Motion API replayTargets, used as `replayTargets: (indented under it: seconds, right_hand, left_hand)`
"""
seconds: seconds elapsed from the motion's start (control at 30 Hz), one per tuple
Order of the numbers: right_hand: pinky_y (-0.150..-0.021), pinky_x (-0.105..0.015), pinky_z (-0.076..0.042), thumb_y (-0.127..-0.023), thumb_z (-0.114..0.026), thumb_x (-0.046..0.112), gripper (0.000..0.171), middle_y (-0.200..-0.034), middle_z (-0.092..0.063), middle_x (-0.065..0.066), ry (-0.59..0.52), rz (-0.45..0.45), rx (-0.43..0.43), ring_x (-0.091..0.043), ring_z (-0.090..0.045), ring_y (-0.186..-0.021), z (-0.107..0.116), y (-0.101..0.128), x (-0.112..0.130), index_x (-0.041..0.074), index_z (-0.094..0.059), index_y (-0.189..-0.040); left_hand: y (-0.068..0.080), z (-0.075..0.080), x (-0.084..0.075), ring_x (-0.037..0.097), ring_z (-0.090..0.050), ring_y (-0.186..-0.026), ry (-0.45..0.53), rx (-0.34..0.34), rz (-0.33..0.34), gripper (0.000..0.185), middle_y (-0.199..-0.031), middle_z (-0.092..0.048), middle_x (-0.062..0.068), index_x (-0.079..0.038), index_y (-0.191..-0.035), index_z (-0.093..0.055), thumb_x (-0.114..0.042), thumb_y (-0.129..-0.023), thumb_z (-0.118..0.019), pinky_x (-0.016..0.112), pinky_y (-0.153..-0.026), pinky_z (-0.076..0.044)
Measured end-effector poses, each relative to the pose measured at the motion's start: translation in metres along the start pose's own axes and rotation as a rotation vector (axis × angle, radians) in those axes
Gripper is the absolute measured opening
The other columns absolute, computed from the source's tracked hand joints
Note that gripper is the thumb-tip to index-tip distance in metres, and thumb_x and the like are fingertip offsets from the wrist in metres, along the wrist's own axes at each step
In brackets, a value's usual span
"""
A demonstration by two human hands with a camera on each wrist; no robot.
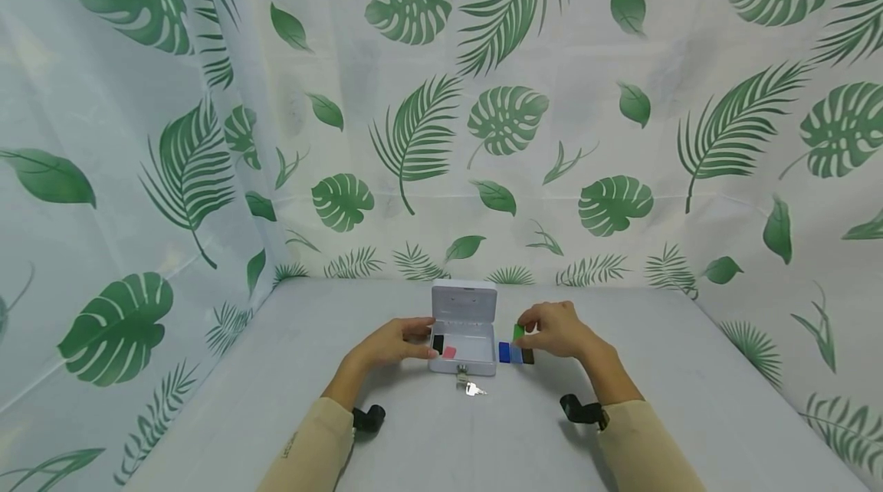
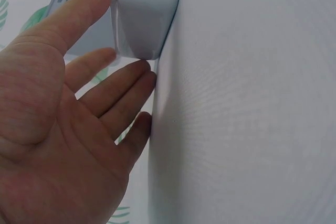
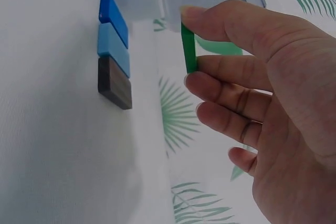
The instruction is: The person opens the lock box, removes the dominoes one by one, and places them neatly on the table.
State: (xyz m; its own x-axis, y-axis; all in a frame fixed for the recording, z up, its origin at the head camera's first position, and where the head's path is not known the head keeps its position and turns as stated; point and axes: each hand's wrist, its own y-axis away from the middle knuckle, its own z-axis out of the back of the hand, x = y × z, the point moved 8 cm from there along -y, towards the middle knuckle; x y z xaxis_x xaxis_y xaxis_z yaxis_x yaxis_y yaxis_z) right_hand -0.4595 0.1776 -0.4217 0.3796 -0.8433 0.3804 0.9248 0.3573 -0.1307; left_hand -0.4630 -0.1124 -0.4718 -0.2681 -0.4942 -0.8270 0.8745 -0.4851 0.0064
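Observation:
A small white box (image 1: 464, 358) stands open on the table with its lid up. Inside lie a black piece (image 1: 438, 343) and a pink piece (image 1: 450, 352). My left hand (image 1: 412, 339) rests against the box's left side, its fingers (image 2: 118, 85) straight and the thumb on the box corner (image 2: 144, 14). My right hand (image 1: 530, 329) pinches a green block (image 3: 188, 51) between thumb and forefinger, just right of the box. Below it a dark blue block (image 3: 113, 17), a light blue block (image 3: 113, 48) and a brown block (image 3: 114, 83) lie in a row on the table.
A bunch of keys (image 1: 471, 386) hangs from the lock at the box's front. The grey table (image 1: 621, 431) is walled on three sides by a leaf-print curtain (image 1: 441, 132).

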Motion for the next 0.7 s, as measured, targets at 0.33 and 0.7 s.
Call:
replayTargets:
  seconds: [0.33, 0.7]
  right_hand:
    - [-0.096, -0.053, -0.034, -0.086, -0.084, 0.033, 0.025, -0.093, -0.071, 0.006, -0.006, -0.025, 0.025, -0.018, -0.06, -0.09, 0.0, 0.002, -0.009, 0.016, -0.081, -0.104]
    - [-0.096, -0.053, -0.033, -0.084, -0.085, 0.033, 0.024, -0.091, -0.071, 0.007, -0.013, -0.041, 0.046, -0.015, -0.059, -0.09, 0.001, 0.006, -0.016, 0.017, -0.081, -0.101]
  left_hand:
    - [0.0, 0.0, -0.001, 0.032, -0.055, -0.142, -0.008, 0.002, 0.005, 0.082, -0.151, -0.059, 0.012, -0.017, -0.156, -0.05, -0.04, -0.086, -0.086, 0.058, -0.119, -0.038]
    - [-0.001, 0.0, 0.001, 0.031, -0.057, -0.14, -0.001, 0.003, -0.001, 0.081, -0.15, -0.06, 0.012, -0.017, -0.155, -0.051, -0.04, -0.085, -0.087, 0.057, -0.119, -0.039]
